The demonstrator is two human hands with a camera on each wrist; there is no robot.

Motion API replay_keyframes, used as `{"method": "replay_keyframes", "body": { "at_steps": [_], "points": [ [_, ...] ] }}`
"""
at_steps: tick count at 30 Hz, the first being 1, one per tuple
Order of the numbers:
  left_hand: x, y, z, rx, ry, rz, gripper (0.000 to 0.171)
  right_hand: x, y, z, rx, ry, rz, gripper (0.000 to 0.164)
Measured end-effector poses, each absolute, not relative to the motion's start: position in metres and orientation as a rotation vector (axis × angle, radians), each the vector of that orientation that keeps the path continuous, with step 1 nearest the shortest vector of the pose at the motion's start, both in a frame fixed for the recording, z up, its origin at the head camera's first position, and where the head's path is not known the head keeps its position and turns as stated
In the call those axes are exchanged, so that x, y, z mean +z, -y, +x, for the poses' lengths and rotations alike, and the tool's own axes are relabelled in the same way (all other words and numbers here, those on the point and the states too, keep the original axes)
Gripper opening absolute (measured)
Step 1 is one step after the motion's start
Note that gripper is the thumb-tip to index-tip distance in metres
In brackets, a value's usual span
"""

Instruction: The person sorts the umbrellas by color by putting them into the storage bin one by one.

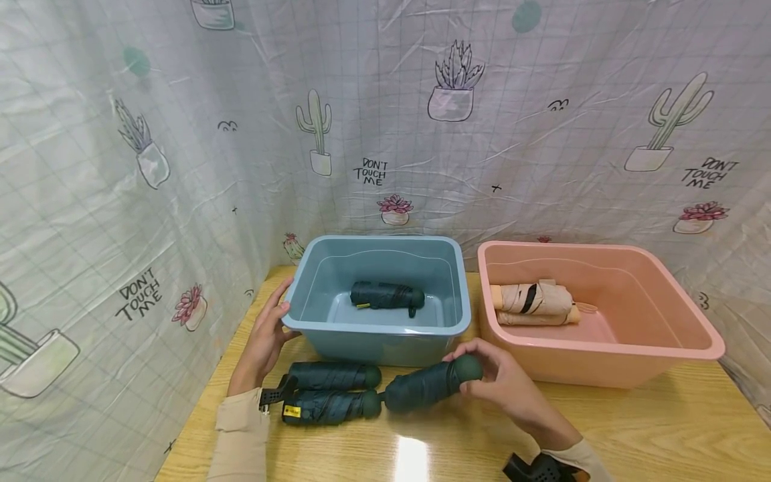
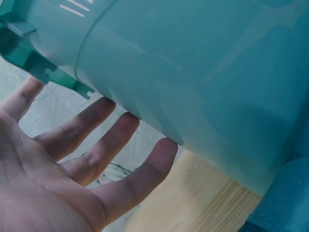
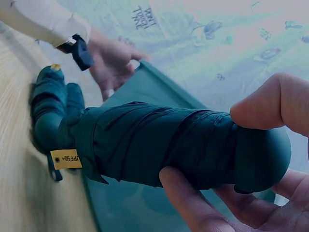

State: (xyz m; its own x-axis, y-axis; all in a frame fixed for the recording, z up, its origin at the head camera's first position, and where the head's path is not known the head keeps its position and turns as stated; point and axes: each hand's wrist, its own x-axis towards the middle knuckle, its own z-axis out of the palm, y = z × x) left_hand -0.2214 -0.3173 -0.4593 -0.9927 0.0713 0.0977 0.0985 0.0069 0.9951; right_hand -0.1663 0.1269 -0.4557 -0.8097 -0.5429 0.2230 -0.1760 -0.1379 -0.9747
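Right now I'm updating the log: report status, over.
Left grip touching left side of blue bin. Right grip holding dark-green folded umbrella by rounded end. Two more folded umbrellas by its other end, possible snag.

The umbrella is dark teal, its tag yellow. One bin is blue, the second bin pink; the bench shows yellowish woodgrain. A cactus-and-grid print patterns the whitish curtain.

Wooden table — blue bin, pink bin, two umbrellas (side by side).
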Motion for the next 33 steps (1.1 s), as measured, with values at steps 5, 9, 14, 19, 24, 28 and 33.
{"method": "replay_keyframes", "body": {
  "at_steps": [5,9,14,19,24,28,33],
  "points": [
    [-0.46,0.317,-0.221,-2.192,2.213,-0.193,0.057,-0.443,-0.127,-0.165,-2.074,-1.838,-0.86,0.035],
    [-0.459,0.316,-0.222,-2.193,2.212,-0.187,0.057,-0.433,-0.128,-0.165,-2.092,-1.813,-0.87,0.034],
    [-0.459,0.316,-0.222,-2.194,2.206,-0.184,0.058,-0.417,-0.129,-0.164,-2.086,-1.81,-0.826,0.034],
    [-0.459,0.316,-0.221,-2.186,2.21,-0.18,0.057,-0.396,-0.128,-0.166,-2.109,-1.79,-0.827,0.034],
    [-0.459,0.316,-0.22,-2.186,2.21,-0.172,0.058,-0.372,-0.125,-0.173,-2.174,-1.712,-0.928,0.036],
    [-0.459,0.316,-0.221,-2.188,2.211,-0.172,0.058,-0.351,-0.123,-0.178,-2.189,-1.698,-0.884,0.035],
    [-0.457,0.316,-0.222,-2.197,2.199,-0.171,0.056,-0.326,-0.115,-0.188,-2.207,-1.722,-0.765,0.031]
  ]
}}
